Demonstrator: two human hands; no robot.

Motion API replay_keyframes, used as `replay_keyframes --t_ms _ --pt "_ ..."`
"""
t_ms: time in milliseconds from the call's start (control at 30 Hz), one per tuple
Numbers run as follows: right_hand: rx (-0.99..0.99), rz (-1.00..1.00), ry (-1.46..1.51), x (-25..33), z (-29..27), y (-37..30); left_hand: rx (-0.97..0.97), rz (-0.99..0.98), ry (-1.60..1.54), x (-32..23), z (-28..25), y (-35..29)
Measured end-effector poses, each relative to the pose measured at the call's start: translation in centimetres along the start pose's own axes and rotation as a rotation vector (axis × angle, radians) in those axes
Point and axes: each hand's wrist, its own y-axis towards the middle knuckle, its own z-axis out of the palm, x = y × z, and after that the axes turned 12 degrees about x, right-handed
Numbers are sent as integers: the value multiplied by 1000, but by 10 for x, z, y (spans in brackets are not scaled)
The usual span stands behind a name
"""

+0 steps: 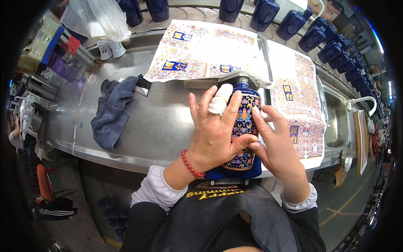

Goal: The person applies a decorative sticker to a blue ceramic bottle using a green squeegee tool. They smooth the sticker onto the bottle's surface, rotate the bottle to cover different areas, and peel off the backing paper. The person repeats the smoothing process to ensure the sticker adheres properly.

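A dark blue bottle [244, 114] covered in a colourful floral pattern lies in front of me, its clear neck pointing away. Under its near end shows a blue pad [216, 173]. My left hand [214, 132] is spread over the bottle's left side, index finger along it and thumb across its lower front. White wrapping [221, 100] covers that hand's middle finger, and red beads circle the wrist. From the right, my right hand [277, 140] touches the bottle with its index fingertip and thumb, fingers apart. The two thumb tips nearly meet. My palms hide part of the bottle's sides.
Patterned printed sheets [189, 50] lie behind and to the right [300, 101]. A grey-blue cloth [112, 113] is bunched on the metal counter [157, 122] at left. Several plain blue bottles [264, 16] line the back. A sink [333, 122] is at right.
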Motion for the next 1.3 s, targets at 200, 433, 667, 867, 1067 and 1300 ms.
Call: replay_keyframes --t_ms 200,433,667,867,1067,1300 --pt "16 7 -34 -1 1 0 11 -23 -135 -3 0 -5" --pt "-12 0 -12 0 2 0 119 58 44 -14 -1 -5" --pt "-12 1 3 -1 3 -1 17 18 -121 -6 -1 -11" --pt "12 1 50 0 -6 3 21 -16 -183 2 0 -11" --pt "34 13 -52 -2 -22 21 -35 -26 -91 4 2 -11" --pt "9 -42 -133 -1 -26 33 -26 -18 -14 3 2 -7"
